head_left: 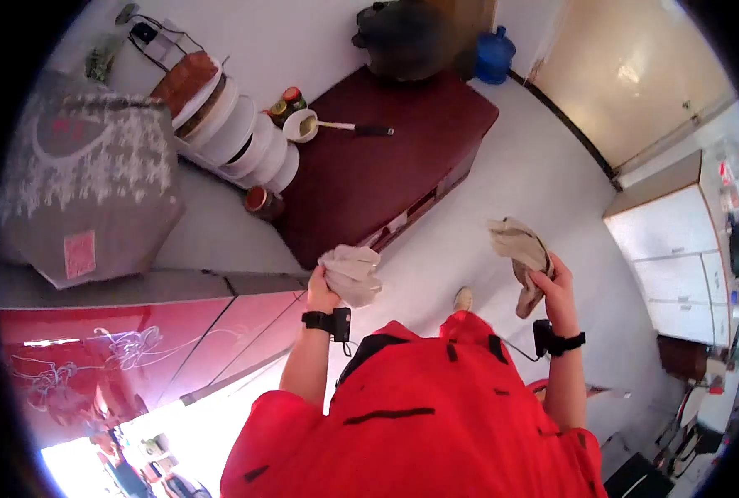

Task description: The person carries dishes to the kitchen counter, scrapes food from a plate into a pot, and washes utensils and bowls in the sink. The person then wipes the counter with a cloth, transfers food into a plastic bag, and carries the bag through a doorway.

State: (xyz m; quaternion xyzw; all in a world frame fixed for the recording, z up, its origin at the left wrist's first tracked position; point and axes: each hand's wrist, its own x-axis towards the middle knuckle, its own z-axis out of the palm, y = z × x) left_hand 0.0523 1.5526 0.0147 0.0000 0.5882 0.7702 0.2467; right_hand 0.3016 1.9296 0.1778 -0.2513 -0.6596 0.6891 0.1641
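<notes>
My left hand grips a pale, crumpled cloth near the front edge of the dark red table. Farther right, my right hand is closed on a beige cloth that hangs down in folds over the floor. The two cloths are apart. Black straps with small devices circle both wrists. On the table a white bowl holds a utensil with a black-ended handle.
White plates stand in a rack beside jars and a grey patterned bag at the left. A blue water bottle stands behind the table. White cabinets are at the right.
</notes>
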